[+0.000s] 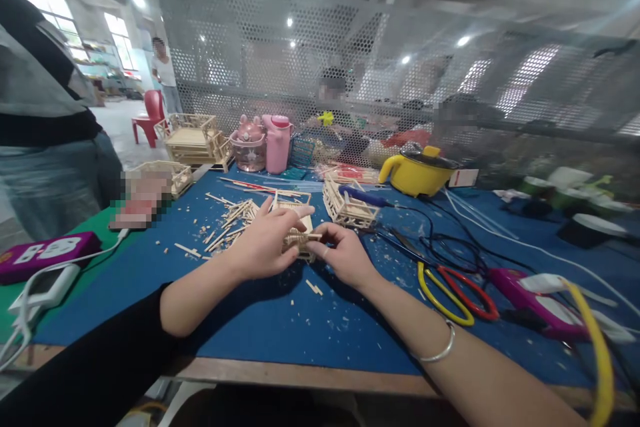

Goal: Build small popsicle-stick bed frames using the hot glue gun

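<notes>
You have a small, pale wooden model built of thin sticks (293,204) near the centre of the frame, over the blue tabletop covering (300,333). Its wood is light cream and looks unpainted. A slim squared frame of sticks stands at its upper end, a plain pale surface shows inside that frame, and closely set little bars show at its lower edge, between your hands.

The framed end points toward the top of the frame, away from you; the barred edge faces down toward you. What shows runs mostly from top to bottom, but your fingers cover much of it, so you cannot tell whether that is its long axis.

Your left hand (267,240) lies across its left side, fingers spread over the top and thumb at the near edge, holding it. Your right hand (345,257) is narrowed to a pinch at its lower right corner, where a thin stick end meets your fingertips.

Just left of the model lies a heap of loose, pale wooden sticks (233,221). A second pale slatted wooden model (345,210) sits just beyond your right hand, with a blue-handled tool (365,197) across its top. Long-bladed scissors with yellow and red loop handles (421,277) lie right of centre.
</notes>
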A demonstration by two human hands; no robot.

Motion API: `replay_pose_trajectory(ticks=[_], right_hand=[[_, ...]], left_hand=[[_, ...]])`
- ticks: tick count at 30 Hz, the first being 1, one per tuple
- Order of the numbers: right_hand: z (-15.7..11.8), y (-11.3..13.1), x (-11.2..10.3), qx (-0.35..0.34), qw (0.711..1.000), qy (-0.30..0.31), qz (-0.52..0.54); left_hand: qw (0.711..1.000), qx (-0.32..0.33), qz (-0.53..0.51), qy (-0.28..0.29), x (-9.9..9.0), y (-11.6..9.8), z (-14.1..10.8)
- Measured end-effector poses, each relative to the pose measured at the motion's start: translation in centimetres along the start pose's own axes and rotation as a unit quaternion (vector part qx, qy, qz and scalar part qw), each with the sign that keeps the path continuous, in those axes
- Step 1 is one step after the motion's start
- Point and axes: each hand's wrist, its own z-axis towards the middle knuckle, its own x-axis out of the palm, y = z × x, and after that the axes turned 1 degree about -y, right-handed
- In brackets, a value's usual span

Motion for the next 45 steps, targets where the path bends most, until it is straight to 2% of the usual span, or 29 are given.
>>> replay_pose_trajectory(ticks=[10, 16, 28, 34, 45], right_hand=[[0.0, 0.2, -0.1, -0.008, 1.0, 0.012, -0.003], [0.0, 0.0, 0.0, -0.014, 1.0, 0.006, 0.016], [-0.1, 0.1, 0.0, -0.028, 0.999, -0.004, -0.037], [-0.1, 0.2, 0.0, -0.018, 0.999, -0.01, -0.042], [0.0, 0.0, 0.0, -0.029, 0.999, 0.005, -0.023]], left_hand=[[1.0, -0.024, -0.01, -0.009, 0.9, 0.1, 0.3], [1.0, -0.027, -0.007, -0.011, 0.7, -0.3, 0.4], [1.0, -0.01, 0.003, -0.004, 0.4, -0.3, 0.3], [0.999, -0.042, -0.004, 0.027, -0.3, -0.2, 0.0], [0.999, -0.039, -0.028, 0.004, 0.9, 0.2, 0.3]])
